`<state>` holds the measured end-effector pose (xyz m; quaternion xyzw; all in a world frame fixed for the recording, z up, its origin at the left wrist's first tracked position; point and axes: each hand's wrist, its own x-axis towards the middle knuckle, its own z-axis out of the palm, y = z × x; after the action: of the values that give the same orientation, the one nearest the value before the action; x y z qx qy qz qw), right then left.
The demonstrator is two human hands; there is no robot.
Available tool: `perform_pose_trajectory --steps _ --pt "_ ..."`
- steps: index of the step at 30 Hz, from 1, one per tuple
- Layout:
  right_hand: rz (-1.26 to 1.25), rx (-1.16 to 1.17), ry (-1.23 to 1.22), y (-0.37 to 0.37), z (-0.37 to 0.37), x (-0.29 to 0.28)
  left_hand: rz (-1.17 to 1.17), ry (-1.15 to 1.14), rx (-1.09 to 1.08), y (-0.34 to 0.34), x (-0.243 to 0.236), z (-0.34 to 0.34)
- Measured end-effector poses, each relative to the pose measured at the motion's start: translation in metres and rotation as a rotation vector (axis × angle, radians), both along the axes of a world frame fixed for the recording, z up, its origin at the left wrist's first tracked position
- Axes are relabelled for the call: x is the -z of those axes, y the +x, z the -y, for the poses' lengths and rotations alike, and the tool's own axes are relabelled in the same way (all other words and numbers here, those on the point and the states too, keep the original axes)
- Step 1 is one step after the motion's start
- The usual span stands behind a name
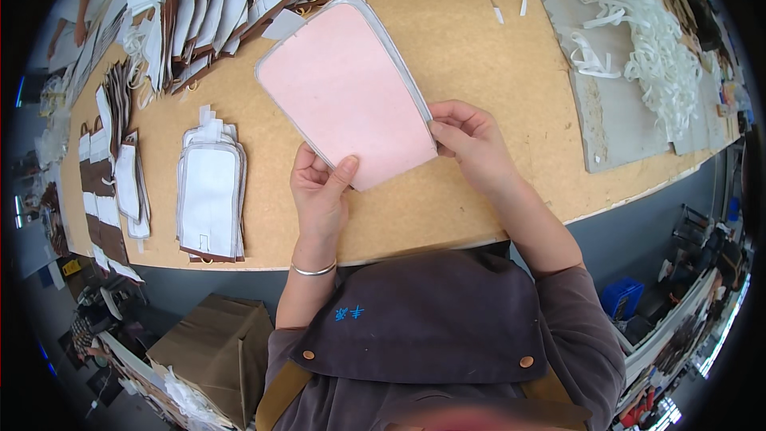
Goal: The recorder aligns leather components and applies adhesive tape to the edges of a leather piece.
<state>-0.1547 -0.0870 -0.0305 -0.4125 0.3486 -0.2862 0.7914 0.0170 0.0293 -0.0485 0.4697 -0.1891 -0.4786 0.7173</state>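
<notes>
A flat pink panel [343, 88] with rounded far corners and a grey-white layer along its edge is held over the table. My left hand [321, 179] pinches its near left corner, thumb on top and fingers underneath. At the near right corner my right hand [467, 136] grips the edge between thumb and fingers. The far end of the panel tilts to the left, and a small white tab [285, 25] sticks out beside it. What lies under the panel is hidden.
On the brown table [479, 56], white panels with brown edges [215, 4] pile up at the far left. A small stack of white pieces [210, 199] and brown-and-white strips [102, 199] lie left. Tangled white ribbon [646, 40] covers a grey board [594, 128] right. A brown box [215, 359] stands below.
</notes>
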Motion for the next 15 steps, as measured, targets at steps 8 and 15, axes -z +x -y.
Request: perform_pose_trajectory --steps 8,15 --pt "-0.133 0.022 -0.198 0.002 -0.006 0.0 0.048 -0.013 -0.05 -0.001 0.001 0.0" --pt "0.027 0.039 -0.269 0.004 -0.01 0.005 0.025 -0.022 -0.064 -0.001 0.003 0.0"
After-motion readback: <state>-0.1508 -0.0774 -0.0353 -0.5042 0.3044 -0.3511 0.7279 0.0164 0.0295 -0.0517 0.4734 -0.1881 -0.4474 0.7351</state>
